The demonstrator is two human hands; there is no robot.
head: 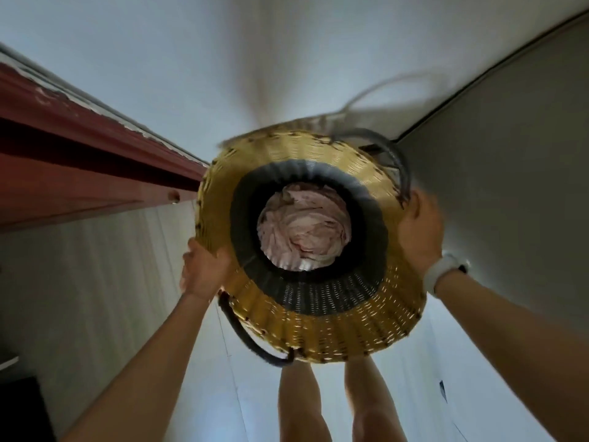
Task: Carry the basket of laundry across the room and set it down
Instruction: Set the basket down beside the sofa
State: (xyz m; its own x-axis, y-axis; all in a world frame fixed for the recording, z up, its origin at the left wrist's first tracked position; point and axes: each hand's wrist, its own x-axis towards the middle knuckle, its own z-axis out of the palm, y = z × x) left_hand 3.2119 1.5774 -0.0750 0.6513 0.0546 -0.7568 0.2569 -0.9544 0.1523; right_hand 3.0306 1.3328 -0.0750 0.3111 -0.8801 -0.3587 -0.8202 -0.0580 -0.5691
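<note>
Head view looks straight down into the basket (312, 250), a round woven thing with a yellow outer wall and a dark inner band, held in the air between both arms out in front of the body. Pale pink laundry (304, 231) lies crumpled at its bottom, well below the rim. Two dark loop handles hang unused: one (251, 339) at the basket's near-left edge, the other (390, 161) at its far-right edge. The left hand (204, 271) presses on the basket's left wall, palm on the weave, fingers curled under and out of sight, so how tightly they close I cannot tell. The right hand (419, 231) clasps the right rim, fingers bent over the edge near the far handle; a white watch (446, 272) sits on that wrist. Below the basket the person's bare legs (334, 406) show above a pale floor (204, 90). A red-brown ledge (79, 161) runs to the basket's left, and a grey wall (516, 154) stands to its right. The carry seems underway, with the basket not yet set down. To do it well, I would keep both palms squeezing evenly inward, hold the rim level so the laundry stays put, and lower with bent knees until the base meets the floor before letting go.
</note>
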